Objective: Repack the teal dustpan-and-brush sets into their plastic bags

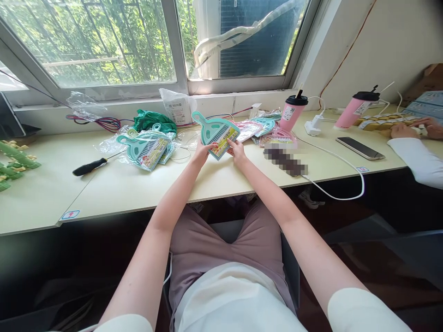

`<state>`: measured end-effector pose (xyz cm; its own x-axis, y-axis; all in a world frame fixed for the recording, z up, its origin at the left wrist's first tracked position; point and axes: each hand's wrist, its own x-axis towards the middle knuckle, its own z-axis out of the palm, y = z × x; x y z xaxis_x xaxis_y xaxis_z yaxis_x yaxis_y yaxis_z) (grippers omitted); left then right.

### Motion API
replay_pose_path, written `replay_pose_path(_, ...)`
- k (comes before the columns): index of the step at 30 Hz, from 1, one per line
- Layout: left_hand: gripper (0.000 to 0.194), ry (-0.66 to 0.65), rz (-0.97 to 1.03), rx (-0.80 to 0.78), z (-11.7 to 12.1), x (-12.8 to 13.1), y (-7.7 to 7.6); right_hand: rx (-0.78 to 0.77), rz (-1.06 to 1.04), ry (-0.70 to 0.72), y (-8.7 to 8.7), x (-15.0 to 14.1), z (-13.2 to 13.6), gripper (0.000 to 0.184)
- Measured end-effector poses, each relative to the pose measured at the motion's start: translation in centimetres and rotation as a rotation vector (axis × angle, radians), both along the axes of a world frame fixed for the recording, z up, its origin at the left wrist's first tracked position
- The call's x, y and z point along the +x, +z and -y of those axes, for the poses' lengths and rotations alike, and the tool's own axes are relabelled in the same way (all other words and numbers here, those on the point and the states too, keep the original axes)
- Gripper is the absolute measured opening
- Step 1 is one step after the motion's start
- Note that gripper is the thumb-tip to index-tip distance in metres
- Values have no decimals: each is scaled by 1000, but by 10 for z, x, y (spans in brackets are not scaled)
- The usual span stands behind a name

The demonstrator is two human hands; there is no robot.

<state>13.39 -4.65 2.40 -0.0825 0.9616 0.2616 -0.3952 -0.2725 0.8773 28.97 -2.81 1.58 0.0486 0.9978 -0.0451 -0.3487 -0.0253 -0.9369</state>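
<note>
Between both hands, a teal mini dustpan and brush set with a yellow label is held up over the table, its looped handle pointing to the upper left. My left hand grips its lower left edge. On the lower right side, my right hand has its fingers closed on the label. To the left lies a pile of similar teal dustpan sets. More packaged sets, pink and teal, lie to the right, among them a pink dustpan set.
A screwdriver lies at the left. Pink cups, a charger with a white cable, and a phone stand or lie at the right. Another person's hands are at the far right. Green plastic lies behind.
</note>
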Motion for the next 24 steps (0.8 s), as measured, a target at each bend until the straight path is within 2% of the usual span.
replay_pose_path(7, 71, 18, -1, -8, 1, 0, 3, 41, -49, 128, -1, 3, 0, 20)
replay_pose_path(11, 72, 26, -2, -1, 3, -1, 5, 35, -37, 201, -1, 5, -1, 16)
replay_pose_path(24, 87, 25, -27, 13, 5, 1, 7, 30, -57, 149, 3, 6, 4, 14)
